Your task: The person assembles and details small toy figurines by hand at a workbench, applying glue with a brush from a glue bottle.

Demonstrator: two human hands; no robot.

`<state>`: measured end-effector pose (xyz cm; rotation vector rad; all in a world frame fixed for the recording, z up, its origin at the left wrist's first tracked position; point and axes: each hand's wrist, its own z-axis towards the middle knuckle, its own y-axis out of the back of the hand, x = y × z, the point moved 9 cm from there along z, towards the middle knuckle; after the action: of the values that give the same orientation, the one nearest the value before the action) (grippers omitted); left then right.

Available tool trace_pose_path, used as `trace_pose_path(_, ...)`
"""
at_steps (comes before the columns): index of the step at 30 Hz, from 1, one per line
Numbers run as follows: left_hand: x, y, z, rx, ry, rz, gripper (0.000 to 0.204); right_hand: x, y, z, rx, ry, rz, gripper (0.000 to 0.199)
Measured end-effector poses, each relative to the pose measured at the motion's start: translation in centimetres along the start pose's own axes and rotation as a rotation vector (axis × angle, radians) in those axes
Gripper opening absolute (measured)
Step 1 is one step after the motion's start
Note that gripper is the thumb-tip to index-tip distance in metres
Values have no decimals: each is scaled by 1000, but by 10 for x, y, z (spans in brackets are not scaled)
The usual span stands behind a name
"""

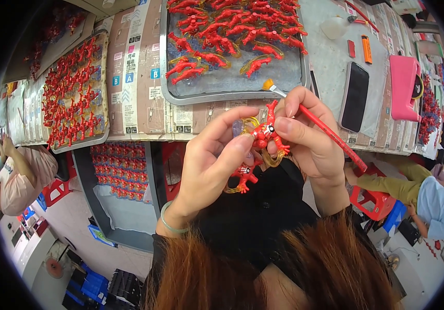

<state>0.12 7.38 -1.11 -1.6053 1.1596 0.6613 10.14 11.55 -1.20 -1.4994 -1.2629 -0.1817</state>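
Observation:
My left hand [209, 163], with a pale bangle on its wrist, is closed on a small red toy figure [266, 132] with white and black markings and clear yellow curved parts. A second red piece [245, 175] hangs below it near the left fingers; whether the two are joined I cannot tell. My right hand [317, 142] pinches the figure's other side with thumb and fingertips. The same hand also carries a red-handled paintbrush [333, 135], its yellow bristles pointing up and left, away from the figure.
Ahead lies a metal tray [222, 96] of red figure parts. Another full tray [82, 143] is at left, above a grey crate [126, 238] holding rows of red pieces. At right are a phone [354, 95], an orange lighter [367, 49] and a pink tape dispenser [403, 85]. People sit on both sides.

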Motion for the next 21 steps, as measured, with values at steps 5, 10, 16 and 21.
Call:
trace_pose_path(5,0,-2,0,23,16,-11,34,-3,0,0,64,-79,83,15)
trace_pose_path(10,-8,-13,2,82,-19,-53,36,8,-3,-6,48,10,37,15)
trace_pose_path(16,6,11,5,-114,-18,-163,40,71,47,-4,-359,519,-513,34)
trace_pose_path(21,1,1,10,-152,-64,-182,42,142,140,32,-850,1053,-1149,41)
